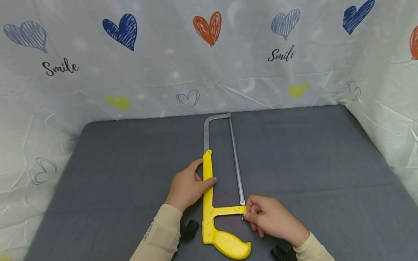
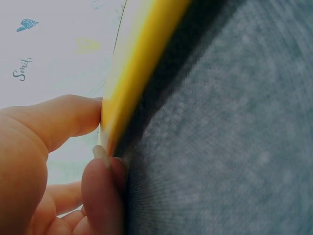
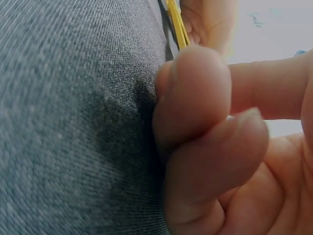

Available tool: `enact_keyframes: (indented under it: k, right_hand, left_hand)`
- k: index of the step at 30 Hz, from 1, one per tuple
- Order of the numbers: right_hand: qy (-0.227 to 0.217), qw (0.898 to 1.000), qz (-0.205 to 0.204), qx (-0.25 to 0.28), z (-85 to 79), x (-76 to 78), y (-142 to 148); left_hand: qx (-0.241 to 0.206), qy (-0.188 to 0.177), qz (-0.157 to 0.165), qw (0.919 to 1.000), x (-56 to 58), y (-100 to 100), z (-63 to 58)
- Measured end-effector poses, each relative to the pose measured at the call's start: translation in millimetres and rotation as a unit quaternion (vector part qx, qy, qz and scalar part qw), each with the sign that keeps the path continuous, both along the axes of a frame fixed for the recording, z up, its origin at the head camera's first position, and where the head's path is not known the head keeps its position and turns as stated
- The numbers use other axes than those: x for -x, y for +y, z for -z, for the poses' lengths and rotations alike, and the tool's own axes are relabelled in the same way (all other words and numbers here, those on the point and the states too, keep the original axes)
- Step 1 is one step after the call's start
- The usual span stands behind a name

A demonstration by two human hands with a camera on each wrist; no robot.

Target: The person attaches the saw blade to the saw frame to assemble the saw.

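A hacksaw (image 1: 231, 246) with a yellow frame and handle lies on the grey cloth, its handle toward me. My left hand (image 1: 186, 187) grips the yellow back of the frame between thumb and fingers; the left wrist view shows that pinch on the yellow bar (image 2: 142, 54) up close. Along the saw's right side runs the metal blade (image 1: 237, 161), reaching from the silver front bow (image 1: 206, 135) to the yellow crosspiece (image 1: 229, 210). At the crosspiece's right end, my right hand (image 1: 273, 215) pinches the small metal tightening screw (image 1: 243, 218), mostly covered by the fingertips.
The grey cloth (image 1: 312, 153) covers a flat table surface. Pale curtains (image 1: 247, 57) printed with hearts and the word Smile stand behind it and at both sides. Black wrist mounts (image 1: 283, 255) sit beneath both forearms, close to the saw handle.
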State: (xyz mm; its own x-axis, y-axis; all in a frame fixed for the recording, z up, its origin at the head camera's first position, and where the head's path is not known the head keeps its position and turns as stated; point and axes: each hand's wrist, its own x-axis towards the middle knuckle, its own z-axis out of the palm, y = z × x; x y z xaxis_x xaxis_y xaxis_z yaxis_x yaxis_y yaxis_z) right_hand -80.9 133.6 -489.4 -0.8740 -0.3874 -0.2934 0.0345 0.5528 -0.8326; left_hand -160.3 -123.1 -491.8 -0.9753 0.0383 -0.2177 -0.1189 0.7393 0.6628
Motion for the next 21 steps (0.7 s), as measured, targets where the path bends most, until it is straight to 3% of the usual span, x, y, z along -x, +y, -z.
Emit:
enact_keyframes:
  k: [21]
  right_hand:
    - [0.003,1.0,0.0,0.004,2.5,-0.6,1.1]
  left_hand:
    - [0.0,-0.004,0.004,1.0,0.5,-0.7,-0.2]
